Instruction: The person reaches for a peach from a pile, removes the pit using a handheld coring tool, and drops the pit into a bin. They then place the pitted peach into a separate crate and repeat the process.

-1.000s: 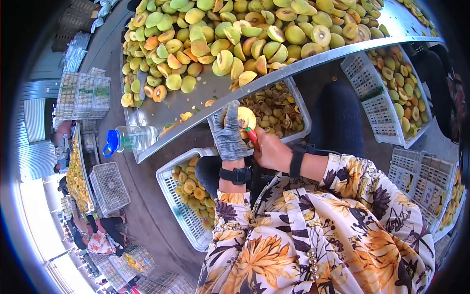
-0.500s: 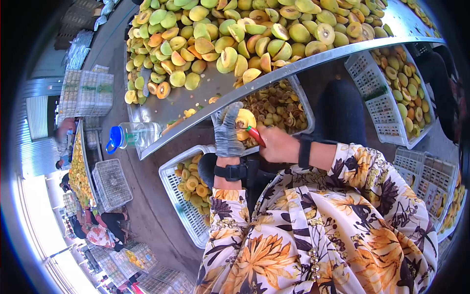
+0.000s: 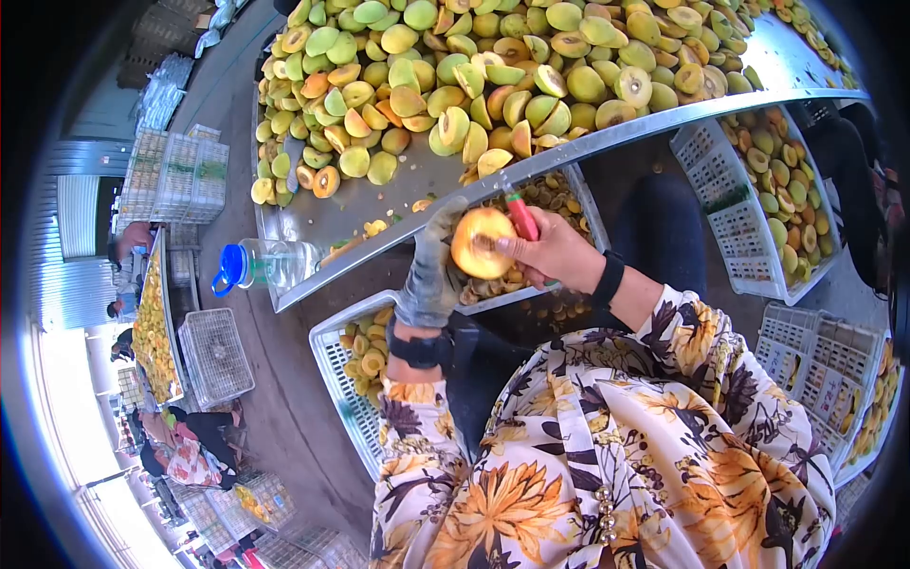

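My left hand point(image 3: 428, 275), in a grey glove, has its fingers round the left side of a peach half point(image 3: 481, 244). The cut yellow face with its brownish hollow is turned up towards me. Bare, my right hand point(image 3: 559, 251) grips a red-handled tool point(image 3: 523, 218) whose handle points up and away; I cannot make out its working end. The right thumb rests on the cut face of the fruit. Under both hands stands a crate point(image 3: 595, 211) with small brownish peach pieces. Many peach halves point(image 3: 398, 100) lie heaped on the metal table point(image 3: 417, 171) beyond.
The table's raised metal edge point(image 3: 379, 242) runs just beyond my hands. A blue-capped bottle point(image 3: 280, 264) lies at its left corner. White crates of peach halves stand at left point(image 3: 332, 356) and right point(image 3: 735, 223). Farther left are stacked crates point(image 3: 175, 175) and other people point(image 3: 194, 446).
The red handle has swung from pointing down towards me to pointing up and away. My right thumb has come onto the fruit, whose cut face now turns more towards me.
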Demonstrator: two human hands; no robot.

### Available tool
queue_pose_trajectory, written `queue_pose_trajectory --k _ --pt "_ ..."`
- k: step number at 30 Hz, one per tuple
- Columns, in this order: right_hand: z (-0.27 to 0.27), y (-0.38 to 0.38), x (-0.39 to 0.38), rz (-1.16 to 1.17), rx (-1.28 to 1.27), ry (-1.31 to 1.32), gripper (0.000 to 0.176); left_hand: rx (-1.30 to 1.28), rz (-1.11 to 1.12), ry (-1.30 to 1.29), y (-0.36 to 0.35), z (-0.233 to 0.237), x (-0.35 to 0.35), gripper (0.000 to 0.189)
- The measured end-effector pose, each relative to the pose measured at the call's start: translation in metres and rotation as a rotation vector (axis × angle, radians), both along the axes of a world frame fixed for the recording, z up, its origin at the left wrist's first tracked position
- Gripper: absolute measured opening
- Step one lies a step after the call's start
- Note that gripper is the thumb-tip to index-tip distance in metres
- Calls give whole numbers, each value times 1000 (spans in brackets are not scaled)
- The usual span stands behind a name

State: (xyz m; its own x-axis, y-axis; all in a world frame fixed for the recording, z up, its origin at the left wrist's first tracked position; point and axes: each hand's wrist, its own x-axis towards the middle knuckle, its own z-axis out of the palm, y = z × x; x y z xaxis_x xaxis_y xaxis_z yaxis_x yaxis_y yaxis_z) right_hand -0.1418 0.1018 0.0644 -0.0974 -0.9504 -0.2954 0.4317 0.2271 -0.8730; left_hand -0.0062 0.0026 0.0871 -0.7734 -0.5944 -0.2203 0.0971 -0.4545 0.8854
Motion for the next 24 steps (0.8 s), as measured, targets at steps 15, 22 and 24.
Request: queue_pose_trajectory --k 15,22,24 --pt "-12 20 35 -52 -156 909 24 201 539 131 5 -70 12 45" --pt "-24 26 39 -62 -114 882 19 -101 597 12 28 -66 -7 39" --pt "-26 29 43 -22 -41 824 21 -278 584 -32 30 -65 -10 39"
